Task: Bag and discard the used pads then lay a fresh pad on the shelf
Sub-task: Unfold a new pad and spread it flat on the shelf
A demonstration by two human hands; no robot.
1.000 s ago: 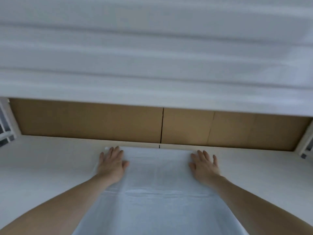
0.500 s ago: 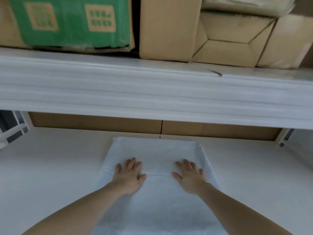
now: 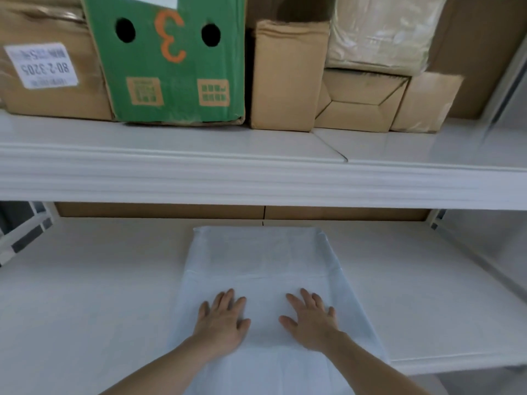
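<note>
pad: fresh pad (image 3: 265, 269) lies flat on lower shelf (image 3: 85, 295), far edge just short of back wall at 12.
axis: long axis runs 12–6, straight away from me.
L hand: my left hand (image 3: 221, 323) flat on pad's near half, fingers spread, pointing 12, holding nothing.
R hand: my right hand (image 3: 310, 323) same, just beside it at 3.
nearer: neither; both level.
next, prob: smooth outward, 9 and 3.

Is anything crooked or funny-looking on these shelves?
Yes: the green box on the upper shelf stands upside down, its orange 3 inverted, and it leans. The pad lies flat under both hands.
</note>
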